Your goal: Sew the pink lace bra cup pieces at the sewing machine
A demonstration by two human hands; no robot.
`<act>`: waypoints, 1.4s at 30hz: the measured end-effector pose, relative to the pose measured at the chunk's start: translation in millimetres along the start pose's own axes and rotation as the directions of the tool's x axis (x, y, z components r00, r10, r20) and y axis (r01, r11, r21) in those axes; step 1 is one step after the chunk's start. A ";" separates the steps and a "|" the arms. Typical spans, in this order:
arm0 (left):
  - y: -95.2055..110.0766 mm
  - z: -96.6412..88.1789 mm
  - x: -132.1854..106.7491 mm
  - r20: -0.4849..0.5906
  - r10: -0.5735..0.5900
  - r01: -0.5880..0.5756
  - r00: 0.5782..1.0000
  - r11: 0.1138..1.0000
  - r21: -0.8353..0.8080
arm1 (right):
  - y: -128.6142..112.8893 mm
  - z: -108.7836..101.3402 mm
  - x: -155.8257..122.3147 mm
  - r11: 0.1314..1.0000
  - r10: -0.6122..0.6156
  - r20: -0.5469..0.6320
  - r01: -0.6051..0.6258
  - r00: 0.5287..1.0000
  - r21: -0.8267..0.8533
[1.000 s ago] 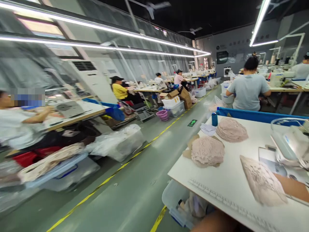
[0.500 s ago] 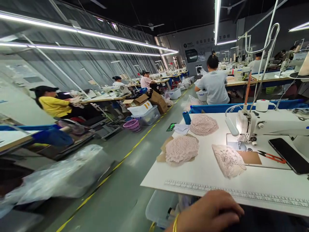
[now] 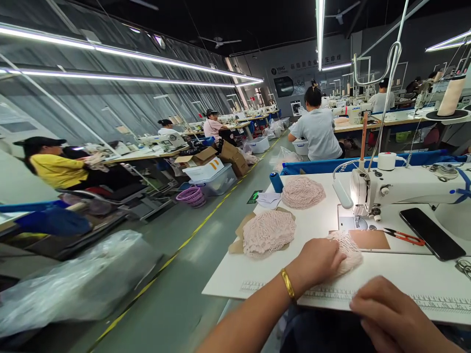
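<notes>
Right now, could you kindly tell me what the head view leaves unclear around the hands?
In the head view:
Lace piece: partly covered by the left hand, whose grip is unclear.
Right hand: fingers slightly blurred.
Metal tool: cut off by the right edge.

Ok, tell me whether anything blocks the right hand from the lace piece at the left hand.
Nothing raised is visible between the right hand and the lace piece; only the ruler lies there, flat along the table edge. The left hand covers part of the lace.
</notes>
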State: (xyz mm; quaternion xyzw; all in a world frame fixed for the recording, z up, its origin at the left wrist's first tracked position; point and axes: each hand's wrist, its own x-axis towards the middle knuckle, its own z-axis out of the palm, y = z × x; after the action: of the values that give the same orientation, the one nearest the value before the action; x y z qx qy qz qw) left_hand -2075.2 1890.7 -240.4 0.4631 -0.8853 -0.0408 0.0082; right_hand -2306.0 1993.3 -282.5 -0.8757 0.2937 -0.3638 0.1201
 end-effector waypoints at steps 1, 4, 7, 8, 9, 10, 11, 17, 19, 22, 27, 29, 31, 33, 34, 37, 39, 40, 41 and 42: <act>-0.6 -2.8 1.3 0.002 0.013 -0.013 1.000 1.000 0.005 | 10.4 8.0 5.9 1.000 0.003 -0.006 -0.003 1.000 -0.011; -9.4 -8.6 8.7 0.006 0.138 -0.138 0.990 0.990 0.020 | 43.4 25.2 14.6 0.994 0.025 0.045 -0.020 0.999 -0.112; -19.5 -6.2 17.1 0.040 0.327 -0.329 0.944 0.944 0.025 | 74.5 19.4 15.5 0.992 0.077 0.166 -0.059 0.983 -0.109; -21.2 -3.9 20.0 0.045 0.359 -0.360 0.932 0.932 0.033 | 84.2 12.2 16.8 0.991 0.107 0.195 -0.090 0.975 -0.097; -21.9 -1.3 23.2 0.047 0.369 -0.371 0.928 0.928 0.045 | 93.4 3.6 19.4 0.989 0.136 0.214 -0.119 0.967 -0.090; -21.5 1.3 26.8 0.044 0.367 -0.369 0.929 0.927 0.059 | 102.4 -5.7 23.5 0.985 0.160 0.216 -0.143 0.963 -0.095; -20.3 3.6 31.0 0.039 0.360 -0.362 0.932 0.930 0.072 | 110.9 -14.5 28.8 0.983 0.165 0.227 -0.141 0.960 -0.118; -13.4 10.8 63.4 -0.037 0.306 -0.302 0.951 0.950 0.074 | 148.2 -33.9 55.2 0.916 0.156 0.173 -0.077 0.972 -0.395; -14.2 14.7 70.2 -0.081 0.267 -0.263 0.960 0.963 0.058 | 151.0 -31.4 53.9 0.887 0.182 0.102 -0.118 0.978 -0.447; -16.5 22.9 71.7 -0.176 0.200 -0.202 0.964 0.979 0.006 | 143.8 -29.7 47.8 0.870 0.196 0.061 -0.145 0.979 -0.470; -20.6 26.4 64.6 -0.253 0.306 -0.339 0.918 0.935 -0.101 | 134.9 -32.9 45.3 0.948 0.165 0.191 -0.103 0.967 -0.300; -21.1 24.3 63.0 -0.209 0.369 -0.398 0.906 0.910 -0.120 | 143.5 -35.0 45.5 0.928 0.173 0.147 -0.111 0.974 -0.355; -20.2 22.8 62.2 -0.164 0.358 -0.380 0.919 0.916 -0.130 | 154.5 -37.6 44.4 0.894 0.177 0.104 -0.115 0.979 -0.433; -18.3 22.6 61.9 -0.144 0.321 -0.340 0.936 0.930 -0.137 | 160.7 -39.7 41.9 0.873 0.171 0.090 -0.109 0.981 -0.475; -17.2 23.0 61.8 -0.144 0.307 -0.326 0.941 0.935 -0.139 | 160.5 -39.9 40.4 0.875 0.154 0.076 -0.100 0.985 -0.474; -14.9 25.0 61.8 -0.162 0.292 -0.315 0.943 0.938 -0.142 | 148.6 -36.1 37.2 0.925 0.081 0.071 -0.048 0.994 -0.377; -14.7 26.0 62.1 -0.167 0.289 -0.312 0.943 0.941 -0.130 | 138.5 -31.2 37.2 0.959 0.058 0.138 -0.017 0.989 -0.284; -15.1 26.3 62.4 -0.166 0.288 -0.309 0.943 0.943 -0.124 | 135.0 -28.9 37.7 0.967 0.062 0.184 -0.013 0.981 -0.253; -15.6 26.5 62.7 -0.164 0.284 -0.305 0.945 0.945 -0.120 | 133.1 -27.1 38.3 0.971 0.072 0.222 -0.018 0.972 -0.238; -16.3 26.7 63.1 -0.165 0.278 -0.299 0.946 0.947 -0.118 | 132.7 -25.7 38.8 0.970 0.086 0.237 -0.027 0.968 -0.241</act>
State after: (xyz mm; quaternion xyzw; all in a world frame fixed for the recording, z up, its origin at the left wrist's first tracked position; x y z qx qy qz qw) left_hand -2099.2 1831.4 -269.7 0.3283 -0.9355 -0.0678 0.1117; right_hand -2359.1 1864.1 -298.6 -0.9133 0.3428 -0.2115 0.0609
